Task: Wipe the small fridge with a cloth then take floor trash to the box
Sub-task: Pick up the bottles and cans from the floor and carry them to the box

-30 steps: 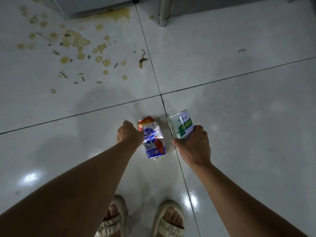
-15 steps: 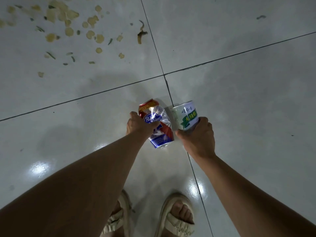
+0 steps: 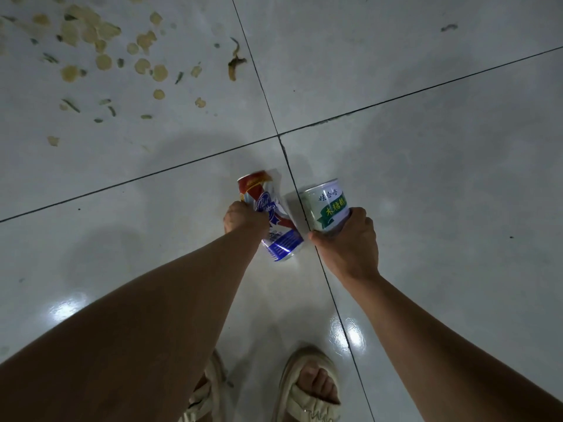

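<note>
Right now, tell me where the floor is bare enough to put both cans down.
Bare tile lies right of the green-label can in the right hand, below the cross seam. More lies left of the crumpled can in the left hand. The far left is crowded with food scraps; one stray scrap lies far right.

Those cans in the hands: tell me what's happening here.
A person stands on a tiled floor, looking down with a can in each hand. The left hand grips a crumpled red, white and blue can; the right hand holds a white can with a green label. Both are gripped in the hands, held out in front of the person. Food scraps lie scattered farther off. No box is in view.
</note>
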